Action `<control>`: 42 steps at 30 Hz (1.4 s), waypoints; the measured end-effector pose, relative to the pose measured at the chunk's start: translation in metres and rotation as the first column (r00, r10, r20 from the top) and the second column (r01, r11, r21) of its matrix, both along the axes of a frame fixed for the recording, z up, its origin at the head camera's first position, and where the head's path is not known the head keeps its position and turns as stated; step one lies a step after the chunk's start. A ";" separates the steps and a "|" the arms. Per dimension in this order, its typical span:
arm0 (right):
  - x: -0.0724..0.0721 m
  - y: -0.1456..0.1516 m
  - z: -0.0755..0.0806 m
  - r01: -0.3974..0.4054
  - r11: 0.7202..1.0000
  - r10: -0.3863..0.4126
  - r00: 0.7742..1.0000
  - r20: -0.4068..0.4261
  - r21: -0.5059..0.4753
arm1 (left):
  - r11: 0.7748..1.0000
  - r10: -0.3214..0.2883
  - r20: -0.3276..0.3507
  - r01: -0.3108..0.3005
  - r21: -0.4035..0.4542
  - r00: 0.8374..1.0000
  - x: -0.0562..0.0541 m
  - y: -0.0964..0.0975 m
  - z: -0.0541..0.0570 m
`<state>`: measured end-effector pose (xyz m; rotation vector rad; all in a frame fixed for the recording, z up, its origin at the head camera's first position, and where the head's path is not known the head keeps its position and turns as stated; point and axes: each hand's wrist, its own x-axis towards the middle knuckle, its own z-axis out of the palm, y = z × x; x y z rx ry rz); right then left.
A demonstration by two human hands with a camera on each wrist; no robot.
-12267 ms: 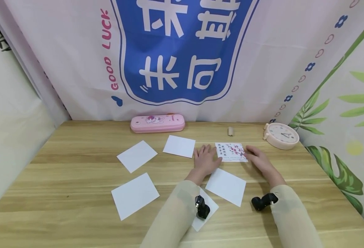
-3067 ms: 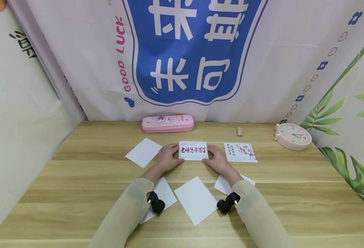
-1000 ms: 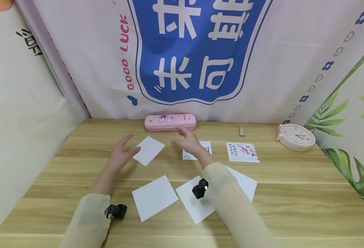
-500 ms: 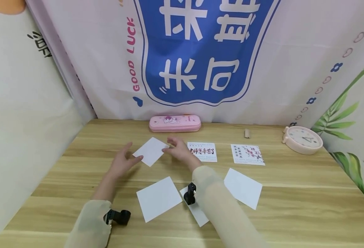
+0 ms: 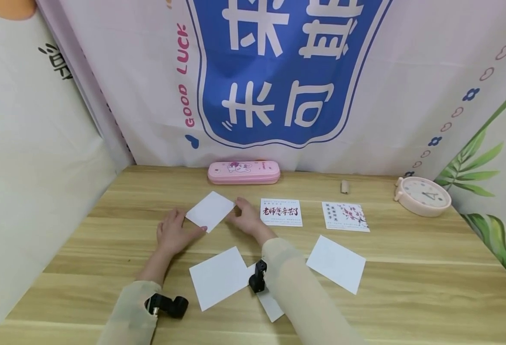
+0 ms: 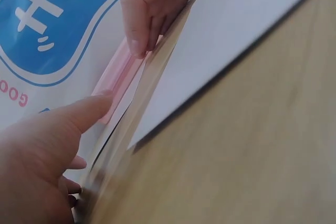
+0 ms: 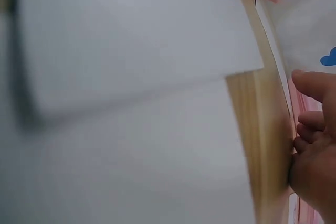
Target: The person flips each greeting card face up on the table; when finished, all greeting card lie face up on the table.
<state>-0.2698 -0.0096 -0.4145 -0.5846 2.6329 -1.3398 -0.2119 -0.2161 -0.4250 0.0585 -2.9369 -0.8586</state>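
Observation:
A white blank card (image 5: 210, 211) lies slantwise on the table, between my two hands. My left hand (image 5: 174, 234) rests at its left side, thumb tip at the near corner and fingers spread along the far left. At the card's right corner, my right hand (image 5: 247, 218) touches the edge with its fingertips. In the left wrist view the same card shows as a thin white strip (image 6: 122, 109) between thumb and the right hand's fingers. Right of my right hand lies a card with red characters (image 5: 281, 212), and beyond it a card with pink blossoms (image 5: 345, 216).
Closer to me lie more blank cards: one at left (image 5: 220, 278), one at right (image 5: 336, 263), and one partly under my right sleeve (image 5: 271, 302). At the back are a pink pencil case (image 5: 244, 172), a small beige cylinder (image 5: 344, 187) and a pink clock (image 5: 422, 196).
A card was turned to show red characters between both hands earlier. Since then both hands have moved left to the blank card; in the last half second they have closed in on its edges.

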 end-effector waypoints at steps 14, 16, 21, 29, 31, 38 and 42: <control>-0.004 -0.001 -0.015 0.015 0.979 0.011 0.992 -0.125 0.205 | 0.996 0.024 0.000 -0.024 -0.091 1.000 0.001 0.006 -0.003; -0.002 -0.003 -0.010 0.023 0.981 -0.003 0.994 -0.107 0.191 | 0.997 0.020 0.004 -0.020 -0.076 1.000 0.002 0.005 -0.002; 0.003 -0.003 -0.008 0.047 0.989 -0.022 0.985 -0.170 0.143 | 0.998 0.009 0.015 -0.008 -0.060 1.000 0.002 0.003 -0.001; 0.003 -0.002 -0.015 0.049 0.998 -0.038 0.972 -0.234 0.038 | 0.996 0.007 0.032 -0.004 -0.089 0.999 0.003 0.002 0.001; 0.003 -0.002 -0.015 0.050 0.997 -0.034 0.971 -0.236 0.062 | 0.996 -0.005 0.040 0.009 -0.087 0.999 0.003 0.002 0.002; 0.005 0.000 -0.013 0.028 0.983 0.018 0.969 -0.247 0.184 | 0.997 -0.064 0.081 0.067 -0.033 0.995 0.005 0.000 0.009; 0.006 0.001 -0.014 0.016 0.978 0.041 0.963 -0.265 0.210 | 0.996 -0.083 0.098 0.085 -0.013 0.992 0.006 0.000 0.011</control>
